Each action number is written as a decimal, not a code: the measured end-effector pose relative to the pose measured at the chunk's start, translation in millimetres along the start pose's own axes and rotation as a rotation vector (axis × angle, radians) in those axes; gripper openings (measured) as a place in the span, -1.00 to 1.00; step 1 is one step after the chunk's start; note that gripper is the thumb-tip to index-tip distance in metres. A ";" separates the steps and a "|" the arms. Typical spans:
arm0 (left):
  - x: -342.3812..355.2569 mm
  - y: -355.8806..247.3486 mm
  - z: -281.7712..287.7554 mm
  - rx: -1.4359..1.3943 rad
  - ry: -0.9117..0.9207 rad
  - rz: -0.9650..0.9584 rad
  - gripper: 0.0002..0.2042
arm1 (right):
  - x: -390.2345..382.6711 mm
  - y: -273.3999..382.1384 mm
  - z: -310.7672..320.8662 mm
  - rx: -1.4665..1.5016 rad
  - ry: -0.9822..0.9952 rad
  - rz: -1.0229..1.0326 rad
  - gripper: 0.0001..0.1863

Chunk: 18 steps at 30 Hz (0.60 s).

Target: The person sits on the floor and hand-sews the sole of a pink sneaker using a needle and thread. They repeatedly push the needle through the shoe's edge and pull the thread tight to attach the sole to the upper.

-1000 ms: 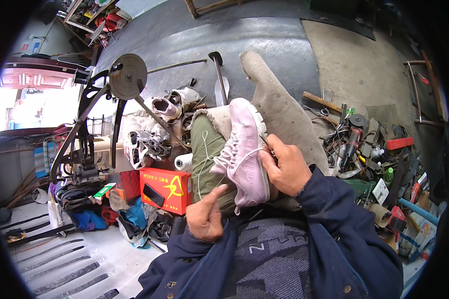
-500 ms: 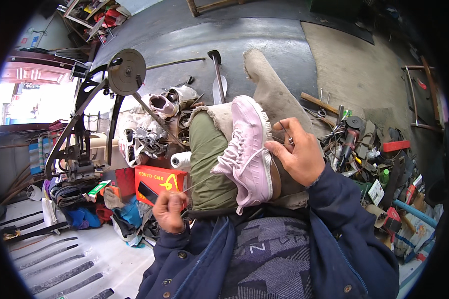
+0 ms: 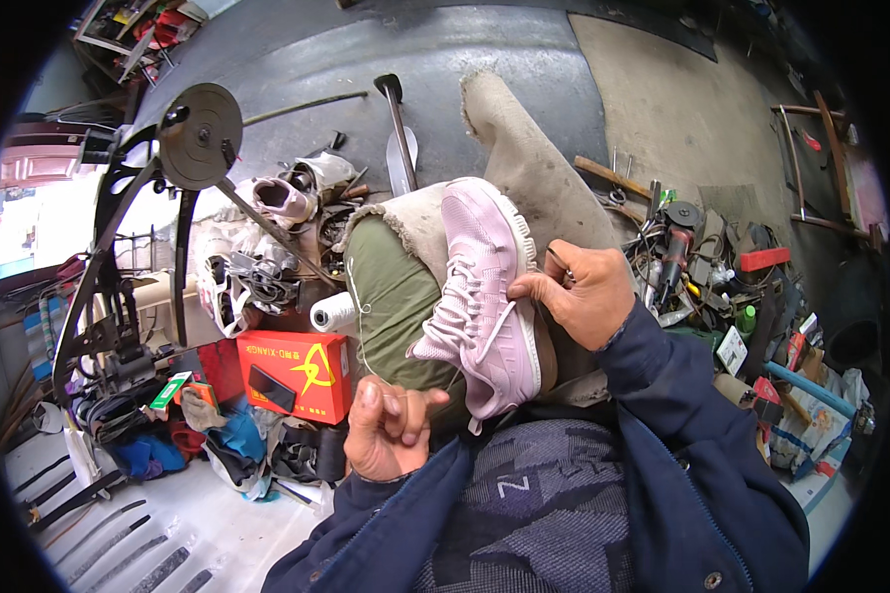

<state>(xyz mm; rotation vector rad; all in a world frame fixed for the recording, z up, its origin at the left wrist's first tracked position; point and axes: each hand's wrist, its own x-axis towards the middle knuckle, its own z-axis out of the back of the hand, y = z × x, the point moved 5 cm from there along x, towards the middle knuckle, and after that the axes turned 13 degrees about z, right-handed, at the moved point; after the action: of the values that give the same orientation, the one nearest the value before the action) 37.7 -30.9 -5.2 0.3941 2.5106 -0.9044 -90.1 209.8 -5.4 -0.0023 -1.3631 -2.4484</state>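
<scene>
A pink sneaker (image 3: 482, 267) with a white sole and pale laces lies across my lap, toe pointing away from me. At its sole edge on the right, my right hand (image 3: 585, 295) is closed, with thumb and forefinger pinching a small, thin dark metal tool (image 3: 568, 278) mostly hidden by the fingers. Left of the heel, my left hand (image 3: 391, 427) is palm up, fingers loosely curled and apart, one stretched toward the shoe. White thread (image 3: 359, 314) from a spool (image 3: 333, 313) trails over my green trouser leg toward that hand; I cannot make out whether the fingers touch it.
A red-orange box (image 3: 311, 390) bearing a dark phone (image 3: 272, 388) stands to the left. Beyond it rises a black hand-cranked machine with a wheel (image 3: 201, 136). Several tools, including an angle grinder (image 3: 676, 252), lie heaped on the right. A grey cloth (image 3: 534, 148) covers my knees.
My left hand has moved right, close to the heel, and its closed fingers have loosened; the thread stretched to it is no longer taut. My right hand stays by the sole. The view has shifted slightly.
</scene>
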 end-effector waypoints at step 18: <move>-21.2 29.7 26.0 -0.183 -0.055 0.126 -0.74 | 11.8 -0.4 -10.2 -0.084 0.132 -0.007 -0.61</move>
<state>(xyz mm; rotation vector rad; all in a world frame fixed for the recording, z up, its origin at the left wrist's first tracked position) 75.9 -28.2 -28.4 0.4549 2.4613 -0.6226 -99.7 198.2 -9.4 0.1416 -1.2054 -2.4619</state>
